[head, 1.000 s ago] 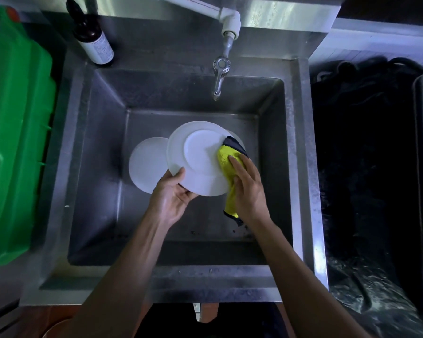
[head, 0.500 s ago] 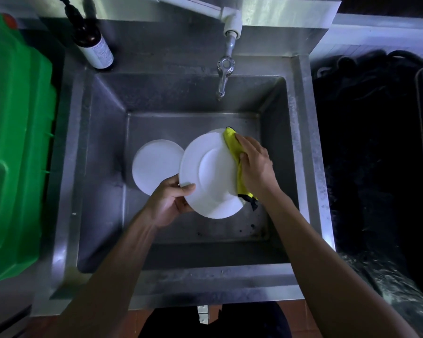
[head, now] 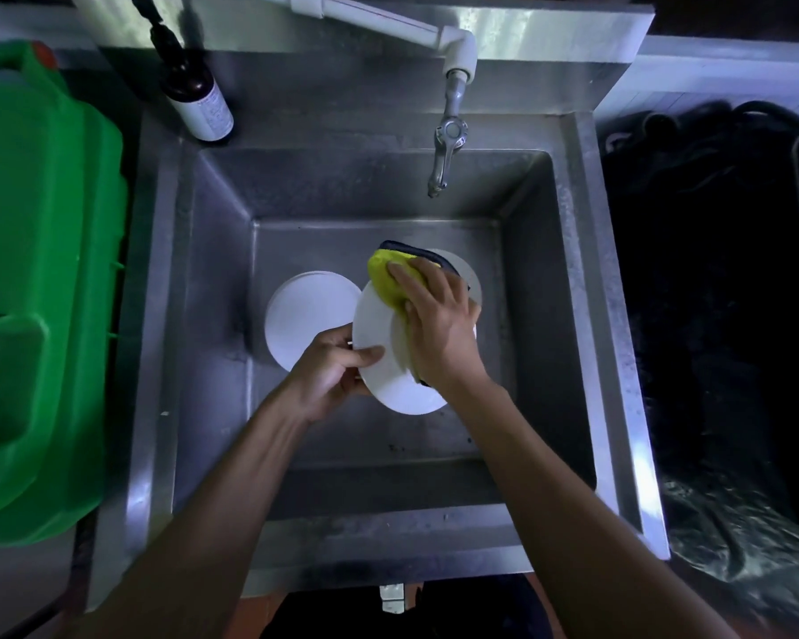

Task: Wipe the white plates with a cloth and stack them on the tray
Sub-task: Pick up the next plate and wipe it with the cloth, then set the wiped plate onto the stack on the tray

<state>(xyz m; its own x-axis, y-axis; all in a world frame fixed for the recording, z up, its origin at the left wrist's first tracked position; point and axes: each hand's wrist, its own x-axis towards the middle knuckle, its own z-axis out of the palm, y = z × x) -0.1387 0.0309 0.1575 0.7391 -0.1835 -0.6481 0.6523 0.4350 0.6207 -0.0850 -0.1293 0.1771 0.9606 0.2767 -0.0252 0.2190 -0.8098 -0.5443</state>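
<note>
Held plate (head: 390, 385) tilted over the steel sink (head: 568, 279), face turned up toward the camera. Outline seen as an oval, long axis running from upper left near the cloth down to lower right by the right wrist. Gripped at its left rim by the left hand (head: 328, 375), thumb curled over the front face, fingers wrapped behind and out of sight. Pressed from above by the right hand (head: 439, 325), fingers spread fairly flat and pointing up-left, palm over the plate's middle and upper part.

Yellow cloth (head: 388, 281) with a dark edge trapped beneath those right fingers, bunched just beyond the fingertips at the plate's upper rim, long side lying roughly across from left to right. A small yellow strip also peeking out under the heel of the right hand.

Second white plate (head: 305, 315) lying flat on the sink floor, just left of the held plate and directly above the left hand, its right edge hidden behind the held plate. Part of another white plate (head: 473, 281) showing to the right of the right hand's knuckles, mostly covered.

Tap (head: 446, 149) hanging well beyond both hands, spout pointing down. Dark bottle (head: 197, 92) on the back ledge, far up and left of the left hand. Green plastic container (head: 38, 288) well off to the left of the left forearm.
</note>
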